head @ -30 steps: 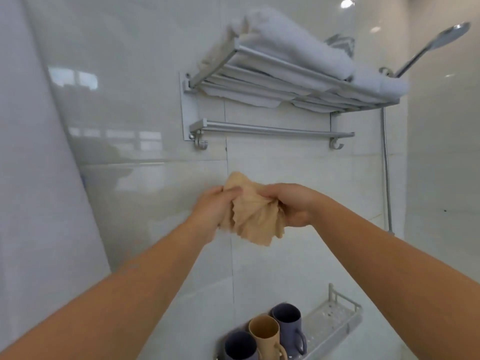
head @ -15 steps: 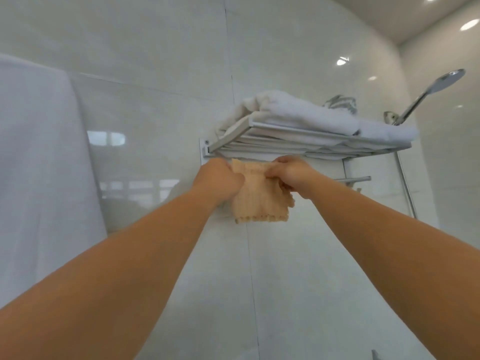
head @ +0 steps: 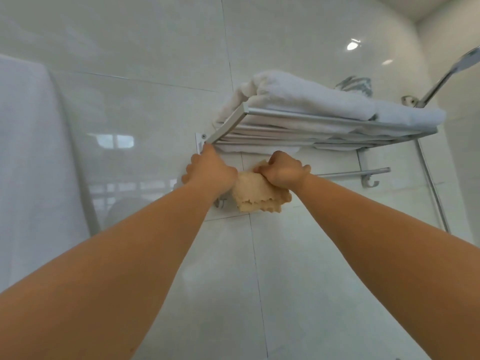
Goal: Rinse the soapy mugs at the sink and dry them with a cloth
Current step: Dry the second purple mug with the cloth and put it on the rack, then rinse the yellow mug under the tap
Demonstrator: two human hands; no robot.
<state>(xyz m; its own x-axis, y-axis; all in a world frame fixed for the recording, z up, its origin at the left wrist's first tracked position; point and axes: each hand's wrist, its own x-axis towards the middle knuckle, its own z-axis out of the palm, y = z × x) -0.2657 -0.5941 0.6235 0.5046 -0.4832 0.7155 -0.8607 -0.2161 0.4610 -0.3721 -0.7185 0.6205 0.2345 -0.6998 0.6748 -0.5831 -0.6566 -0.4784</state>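
Nearest the camera, two bare forearms reach up and away toward the lower rail (head: 348, 174) of the wall rack, and that rail is the landmark for everything here. At their far ends, the left hand (head: 210, 174) sits at the rail's left end, fingers curled down over the top of a tan cloth (head: 255, 196); the right hand (head: 281, 171) is just to its right along the rail, fisted on the cloth's upper right edge. Both hands are closed on the cloth, which lies between them and hangs below the rail line, crumpled, its ragged lower hem toward the floor. Its long axis runs roughly side to side, parallel to the rail, with the drape falling downward. Whether it is already folded over the rail or only held against it cannot be told, since the hands cover that stretch. Neither hand is clearly nearer; they flank it evenly. My reading is that the cloth is being hung or taken down, so the next move turns on the cloth's top edge staying level with the rail. Above the rail, the upper shelf (head: 324, 120) carries folded white towels (head: 311, 98). Beyond its right end a shower head (head: 467, 61) angles up. No mugs or sink show.
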